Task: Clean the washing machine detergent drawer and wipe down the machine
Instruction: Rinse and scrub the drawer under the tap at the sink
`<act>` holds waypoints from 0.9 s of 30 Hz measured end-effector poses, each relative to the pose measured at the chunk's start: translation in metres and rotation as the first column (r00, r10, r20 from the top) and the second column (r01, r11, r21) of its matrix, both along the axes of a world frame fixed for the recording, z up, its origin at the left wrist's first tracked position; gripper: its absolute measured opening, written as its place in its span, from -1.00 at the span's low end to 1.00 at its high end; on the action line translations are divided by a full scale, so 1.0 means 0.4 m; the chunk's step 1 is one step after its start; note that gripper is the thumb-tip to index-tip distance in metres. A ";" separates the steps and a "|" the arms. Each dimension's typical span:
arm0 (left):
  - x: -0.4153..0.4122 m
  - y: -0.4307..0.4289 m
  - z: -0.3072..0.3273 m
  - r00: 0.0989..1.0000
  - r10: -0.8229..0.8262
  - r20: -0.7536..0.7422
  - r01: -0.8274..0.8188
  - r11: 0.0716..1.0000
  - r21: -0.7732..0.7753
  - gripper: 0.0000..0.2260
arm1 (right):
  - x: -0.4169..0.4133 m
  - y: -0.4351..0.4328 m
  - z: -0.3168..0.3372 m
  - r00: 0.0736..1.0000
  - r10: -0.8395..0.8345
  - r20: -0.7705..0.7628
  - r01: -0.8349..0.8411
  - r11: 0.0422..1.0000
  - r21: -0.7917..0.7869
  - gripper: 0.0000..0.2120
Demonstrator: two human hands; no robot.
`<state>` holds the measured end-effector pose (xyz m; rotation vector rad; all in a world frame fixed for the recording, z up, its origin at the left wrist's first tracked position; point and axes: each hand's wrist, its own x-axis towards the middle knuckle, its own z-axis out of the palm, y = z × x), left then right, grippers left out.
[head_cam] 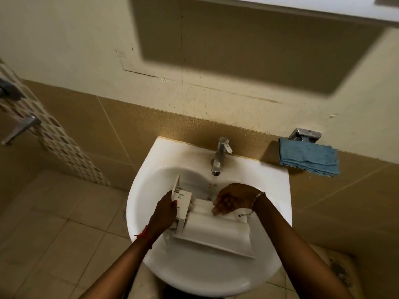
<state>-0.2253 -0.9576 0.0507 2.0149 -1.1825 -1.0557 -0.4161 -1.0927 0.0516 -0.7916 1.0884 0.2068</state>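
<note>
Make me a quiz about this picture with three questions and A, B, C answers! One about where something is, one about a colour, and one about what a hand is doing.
1. Where is the detergent drawer?
A. in the sink
B. on the floor
C. on a shelf

2. What colour is the cloth beside the sink?
A. red
B. blue
C. yellow

3. What is the left hand doing?
A. hanging free
B. gripping the drawer
C. turning the tap

Answers:
1 A: the drawer lies inside the white basin.
2 B: the folded cloth on the ledge is blue.
3 B: its fingers curl round the drawer's left end.
</note>
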 end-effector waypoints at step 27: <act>0.012 0.012 -0.024 0.994 0.021 -0.107 -0.023 1.000 -0.016 -0.67 | -0.014 -0.054 -0.017 0.960 0.035 -0.278 -0.122 0.945 -0.302 -0.66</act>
